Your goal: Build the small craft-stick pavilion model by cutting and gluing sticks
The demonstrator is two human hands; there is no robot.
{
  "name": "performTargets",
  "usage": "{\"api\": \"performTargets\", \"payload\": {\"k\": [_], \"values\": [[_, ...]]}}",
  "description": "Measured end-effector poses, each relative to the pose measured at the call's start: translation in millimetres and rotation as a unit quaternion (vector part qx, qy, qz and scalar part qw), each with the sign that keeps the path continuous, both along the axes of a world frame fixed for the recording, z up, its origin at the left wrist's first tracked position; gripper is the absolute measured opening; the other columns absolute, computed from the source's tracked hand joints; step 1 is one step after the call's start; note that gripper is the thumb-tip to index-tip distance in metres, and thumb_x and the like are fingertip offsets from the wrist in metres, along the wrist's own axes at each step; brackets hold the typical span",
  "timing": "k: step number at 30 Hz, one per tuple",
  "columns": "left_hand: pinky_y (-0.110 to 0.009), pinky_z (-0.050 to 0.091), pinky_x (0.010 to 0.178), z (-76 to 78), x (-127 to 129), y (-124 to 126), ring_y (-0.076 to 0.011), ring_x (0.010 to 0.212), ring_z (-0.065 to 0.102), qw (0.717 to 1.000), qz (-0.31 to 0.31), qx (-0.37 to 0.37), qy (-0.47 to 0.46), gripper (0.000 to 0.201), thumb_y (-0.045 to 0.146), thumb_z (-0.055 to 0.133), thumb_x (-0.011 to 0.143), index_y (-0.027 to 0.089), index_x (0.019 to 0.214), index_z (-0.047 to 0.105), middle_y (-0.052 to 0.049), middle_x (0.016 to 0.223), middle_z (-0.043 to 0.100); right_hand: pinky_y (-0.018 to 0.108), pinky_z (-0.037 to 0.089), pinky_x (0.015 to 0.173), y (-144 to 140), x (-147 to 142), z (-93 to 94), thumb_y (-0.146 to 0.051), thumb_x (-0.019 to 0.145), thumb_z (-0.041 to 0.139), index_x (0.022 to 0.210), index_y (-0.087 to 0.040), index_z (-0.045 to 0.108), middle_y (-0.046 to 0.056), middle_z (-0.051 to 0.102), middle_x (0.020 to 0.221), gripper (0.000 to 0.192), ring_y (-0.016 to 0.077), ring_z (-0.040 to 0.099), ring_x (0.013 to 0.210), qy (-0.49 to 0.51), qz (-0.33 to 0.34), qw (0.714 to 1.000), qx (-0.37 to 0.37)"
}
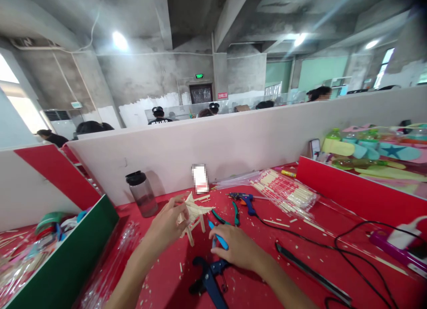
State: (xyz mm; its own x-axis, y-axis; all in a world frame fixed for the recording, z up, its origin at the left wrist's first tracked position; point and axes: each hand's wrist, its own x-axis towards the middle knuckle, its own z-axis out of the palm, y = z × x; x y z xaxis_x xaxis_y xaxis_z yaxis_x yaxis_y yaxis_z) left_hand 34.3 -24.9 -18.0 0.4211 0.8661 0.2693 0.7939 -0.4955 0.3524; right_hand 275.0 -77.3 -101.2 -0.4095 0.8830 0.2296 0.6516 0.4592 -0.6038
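Note:
In the head view, my left hand (175,220) is closed around a small pale wooden stick model (196,209), which has a pointed, star-like top and several short legs. My fingers cover its left side. To its right, my right hand (230,244) grips a blue pen-like tool (220,238), its tip pointing up and left toward the model. Just behind the right hand lie green-handled pliers (236,213). A dark blue cutter tool (210,278) rests on the red table (267,273) in front of my hands.
A blue glue gun (246,202) with a black cord lies behind my right hand, near bagged wooden sticks (287,191). A dark bottle (143,195) stands left. A phone (200,179) leans on the white partition (233,144). A long black tool (310,271) and purple power strip (396,253) lie right.

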Motion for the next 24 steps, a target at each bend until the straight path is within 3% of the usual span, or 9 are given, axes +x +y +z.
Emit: {"api": "performTargets", "payload": {"k": [5, 9, 12, 16, 19, 24], "values": [[-0.036, 0.052, 0.081, 0.0, -3, 3, -0.0218, 0.088, 0.063, 0.999, -0.031, -0.003, -0.031, 0.009, 0.015, 0.056, 0.079, 0.021, 0.081, 0.062, -0.007, 0.103, 0.062, 0.029, 0.044, 0.093, -2, 1, 0.9, -0.028, 0.084, 0.074, 0.110, -0.027, 0.070, 0.002, 0.073, 0.111, 0.027, 0.0212, 0.066, 0.104, 0.034, 0.009, 0.999, -0.007], [-0.038, 0.053, 0.080, -1.4, -7, 6, -0.0232, 0.089, 0.063, 0.998, -0.035, -0.019, -0.054, 0.006, 0.017, 0.059, 0.079, 0.020, 0.078, 0.065, -0.009, 0.106, 0.061, 0.025, 0.049, 0.081, -9, 0, 4.3, -0.017, 0.078, 0.072, 0.105, -0.024, 0.072, 0.000, 0.075, 0.100, 0.029, 0.0175, 0.068, 0.086, 0.119, 0.053, 0.989, -0.065], [-0.037, 0.053, 0.079, -3.2, -8, 7, -0.0239, 0.091, 0.063, 0.998, -0.028, -0.029, -0.058, 0.006, 0.018, 0.060, 0.080, 0.021, 0.079, 0.066, -0.010, 0.108, 0.061, 0.022, 0.051, 0.071, -14, 0, 8.3, -0.014, 0.077, 0.066, 0.106, -0.022, 0.071, 0.001, 0.074, 0.094, 0.030, 0.0161, 0.069, 0.079, 0.209, 0.074, 0.963, -0.151], [-0.036, 0.054, 0.076, -3.7, -8, 6, -0.0222, 0.086, 0.063, 0.997, -0.032, -0.042, -0.064, 0.008, 0.019, 0.058, 0.082, 0.020, 0.083, 0.066, -0.010, 0.111, 0.061, 0.027, 0.054, 0.073, -17, 3, 12.4, -0.021, 0.082, 0.065, 0.111, -0.021, 0.067, 0.002, 0.073, 0.089, 0.029, 0.0194, 0.072, 0.085, 0.326, 0.112, 0.907, -0.243], [-0.037, 0.054, 0.078, -2.2, -7, 6, -0.0233, 0.089, 0.064, 0.996, -0.023, -0.052, -0.071, 0.008, 0.019, 0.058, 0.081, 0.021, 0.082, 0.066, -0.011, 0.115, 0.061, 0.030, 0.054, 0.077, -16, 5, 13.4, -0.024, 0.080, 0.071, 0.108, -0.021, 0.065, 0.002, 0.072, 0.088, 0.029, 0.0202, 0.072, 0.086, 0.381, 0.123, 0.882, -0.247], [-0.042, 0.052, 0.089, -2.7, -10, 9, -0.0308, 0.111, 0.060, 0.997, 0.003, -0.055, -0.057, 0.008, 0.018, 0.060, 0.081, 0.022, 0.083, 0.067, -0.013, 0.117, 0.061, 0.028, 0.052, 0.078, -14, 3, 5.1, -0.028, 0.074, 0.083, 0.106, -0.023, 0.063, 0.001, 0.071, 0.091, 0.039, 0.0180, 0.070, 0.082, 0.434, 0.083, 0.866, -0.236]]}}
